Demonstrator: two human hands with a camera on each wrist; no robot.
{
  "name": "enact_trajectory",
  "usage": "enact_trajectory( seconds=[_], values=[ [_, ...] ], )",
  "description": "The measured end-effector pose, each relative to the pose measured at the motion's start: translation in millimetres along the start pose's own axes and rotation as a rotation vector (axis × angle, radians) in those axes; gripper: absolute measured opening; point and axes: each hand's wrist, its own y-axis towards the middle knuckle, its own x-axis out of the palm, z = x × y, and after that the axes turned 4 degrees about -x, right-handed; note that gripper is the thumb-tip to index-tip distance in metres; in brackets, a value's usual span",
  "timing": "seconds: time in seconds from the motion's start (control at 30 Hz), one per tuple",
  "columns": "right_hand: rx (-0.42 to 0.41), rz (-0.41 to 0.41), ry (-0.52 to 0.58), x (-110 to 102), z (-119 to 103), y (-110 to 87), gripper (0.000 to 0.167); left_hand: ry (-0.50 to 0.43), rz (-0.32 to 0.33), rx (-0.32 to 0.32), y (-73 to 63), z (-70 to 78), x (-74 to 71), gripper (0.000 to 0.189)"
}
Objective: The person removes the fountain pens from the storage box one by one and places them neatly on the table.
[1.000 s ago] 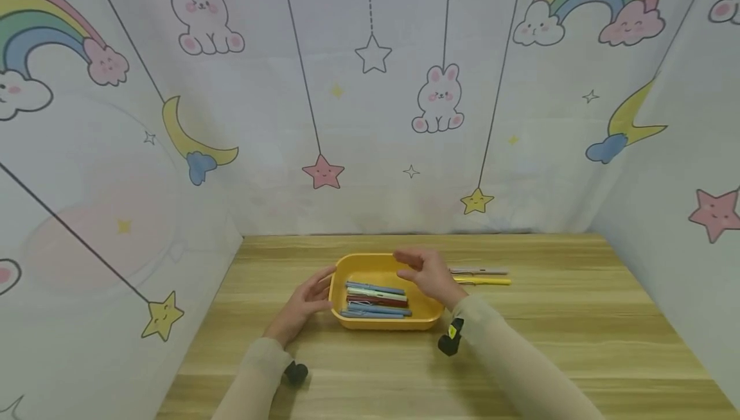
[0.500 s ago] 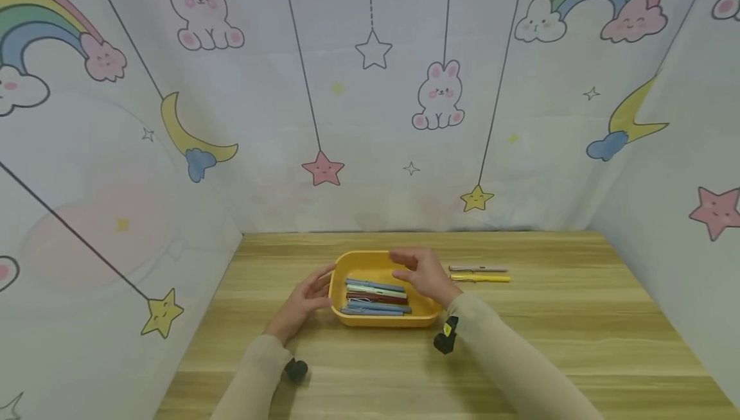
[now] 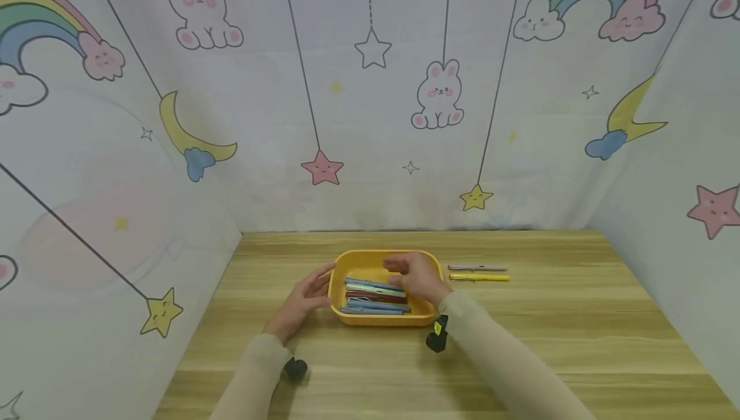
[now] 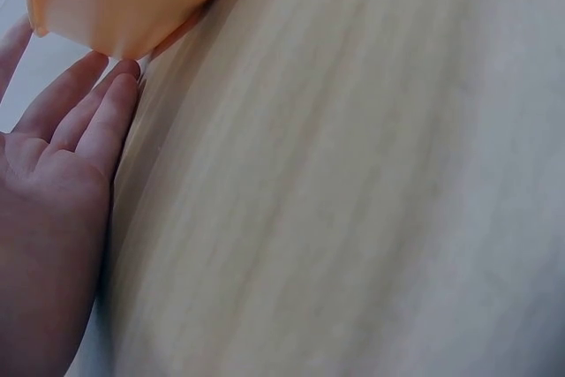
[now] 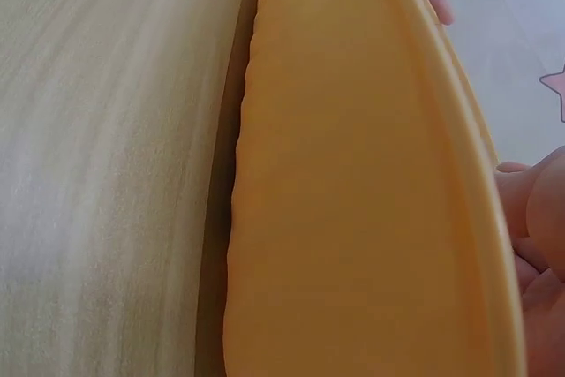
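Observation:
A yellow plastic tray (image 3: 381, 320) stands on the wooden table. Several pens (image 3: 376, 298), in blue, pale green and dark red, lie side by side in its left half. My left hand (image 3: 302, 301) rests against the tray's left end with fingers extended; the left wrist view shows fingertips (image 4: 124, 72) at its outer wall. Over the tray's right half is my right hand (image 3: 422, 276), its fingers loosely bent towards the pens and no object visible in them. In the right wrist view, the tray wall (image 5: 353, 165) hides most of that hand.
To the right of the tray lie a greyish pen (image 3: 480, 268) and a yellow pen (image 3: 482, 277), parallel on the table (image 3: 370, 375). A white patterned curtain (image 3: 370, 112) bounds the table at the back and both sides.
My right hand has shifted left and slightly lower over the tray, uncovering more of its right rim and the ends of the two loose pens. The left hand stays at the tray's end.

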Motion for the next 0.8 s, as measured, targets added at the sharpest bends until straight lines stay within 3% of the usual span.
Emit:
enact_trajectory(
  seconds=[0.8],
  values=[
    [-0.030, -0.037, -0.119, 12, 9, 3.0, 0.034, -0.026, -0.007, 0.007, -0.6, -0.3, -0.3, 0.074]
  ],
)
